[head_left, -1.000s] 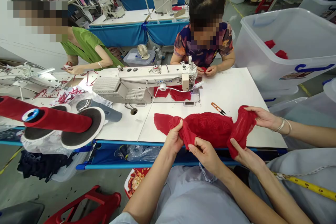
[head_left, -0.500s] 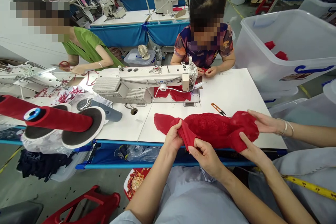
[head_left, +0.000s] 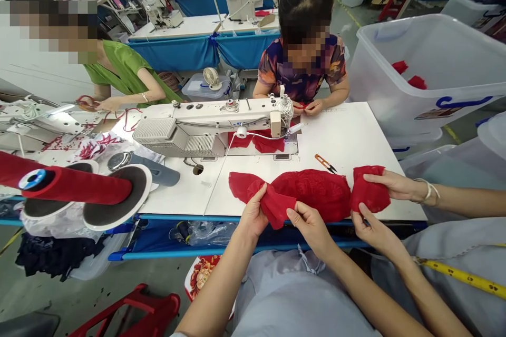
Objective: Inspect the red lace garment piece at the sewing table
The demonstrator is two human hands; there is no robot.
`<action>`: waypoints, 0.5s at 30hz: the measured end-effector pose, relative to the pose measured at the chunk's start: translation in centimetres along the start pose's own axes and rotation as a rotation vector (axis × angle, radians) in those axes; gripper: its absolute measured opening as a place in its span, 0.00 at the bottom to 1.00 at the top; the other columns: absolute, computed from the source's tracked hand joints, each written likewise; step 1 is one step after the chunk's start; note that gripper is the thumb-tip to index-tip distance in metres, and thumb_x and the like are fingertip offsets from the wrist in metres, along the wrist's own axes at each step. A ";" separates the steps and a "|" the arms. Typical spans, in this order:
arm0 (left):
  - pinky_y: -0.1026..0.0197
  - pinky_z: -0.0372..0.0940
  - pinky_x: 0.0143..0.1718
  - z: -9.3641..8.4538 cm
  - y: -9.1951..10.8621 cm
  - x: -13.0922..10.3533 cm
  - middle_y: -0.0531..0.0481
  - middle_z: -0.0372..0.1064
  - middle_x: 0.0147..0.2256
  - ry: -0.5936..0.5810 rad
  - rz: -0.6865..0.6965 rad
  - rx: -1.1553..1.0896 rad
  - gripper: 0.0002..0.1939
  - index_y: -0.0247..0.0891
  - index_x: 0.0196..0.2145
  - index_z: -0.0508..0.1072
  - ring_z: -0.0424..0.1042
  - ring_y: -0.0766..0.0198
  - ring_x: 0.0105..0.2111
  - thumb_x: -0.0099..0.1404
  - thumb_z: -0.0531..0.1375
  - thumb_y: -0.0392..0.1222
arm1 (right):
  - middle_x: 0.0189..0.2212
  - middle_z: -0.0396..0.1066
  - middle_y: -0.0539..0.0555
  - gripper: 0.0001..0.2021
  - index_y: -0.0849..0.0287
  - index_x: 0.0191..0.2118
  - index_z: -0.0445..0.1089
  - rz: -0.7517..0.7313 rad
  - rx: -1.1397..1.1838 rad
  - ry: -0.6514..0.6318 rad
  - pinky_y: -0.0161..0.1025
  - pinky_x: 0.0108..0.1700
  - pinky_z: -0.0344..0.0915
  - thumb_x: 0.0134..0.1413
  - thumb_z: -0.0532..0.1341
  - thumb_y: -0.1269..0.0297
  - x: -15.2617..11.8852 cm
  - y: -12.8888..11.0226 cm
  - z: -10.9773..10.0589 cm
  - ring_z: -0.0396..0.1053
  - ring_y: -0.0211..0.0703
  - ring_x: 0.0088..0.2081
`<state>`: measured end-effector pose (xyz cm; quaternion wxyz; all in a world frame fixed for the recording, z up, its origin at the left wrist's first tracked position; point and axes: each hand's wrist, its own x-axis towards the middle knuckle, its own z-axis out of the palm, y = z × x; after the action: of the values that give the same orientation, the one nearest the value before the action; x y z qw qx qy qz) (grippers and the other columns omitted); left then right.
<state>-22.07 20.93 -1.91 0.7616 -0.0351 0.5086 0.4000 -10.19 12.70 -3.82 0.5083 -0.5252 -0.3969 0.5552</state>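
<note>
My left hand (head_left: 255,213) pinches a piece of red fabric (head_left: 275,209) between thumb and fingers, near the front edge of the table. The lower right corner of the same piece is gripped by my right hand (head_left: 312,229), so it is spread between the two. Behind and beside it, a heap of red lace fabric (head_left: 316,192) lies on the white tabletop (head_left: 213,195). On my right, a co-worker's two hands (head_left: 381,184) hold up another red piece (head_left: 367,189). Orange-handled thread snips (head_left: 324,163) rest just beyond the heap.
A white sewing machine (head_left: 205,126) stands across the table, with a person (head_left: 304,63) seated behind it. Red thread cones (head_left: 79,184) and a grey bottle (head_left: 158,168) are at the left. A large translucent bin (head_left: 422,73) stands at the right. Someone in green (head_left: 126,68) holds scissors.
The red piece in my hands is spread wider, my right hand slightly lower. The co-worker's piece has been raised and folded, apart from the heap. The view has shifted slightly.
</note>
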 end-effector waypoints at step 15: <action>0.63 0.70 0.29 0.0 -0.5 -0.3 0.47 0.72 0.23 0.042 0.015 -0.010 0.06 0.33 0.27 0.69 0.72 0.65 0.21 0.62 0.57 0.32 | 0.21 0.49 0.44 0.19 0.56 0.22 0.54 -0.001 0.020 -0.003 0.35 0.26 0.48 0.54 0.57 0.49 0.1 0.5 0.0 0.45 0.35 0.24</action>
<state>-21.80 20.41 -1.89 0.7477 -0.0436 0.5228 0.4072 -10.29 12.71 -4.30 0.5132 -0.5189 -0.3922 0.5600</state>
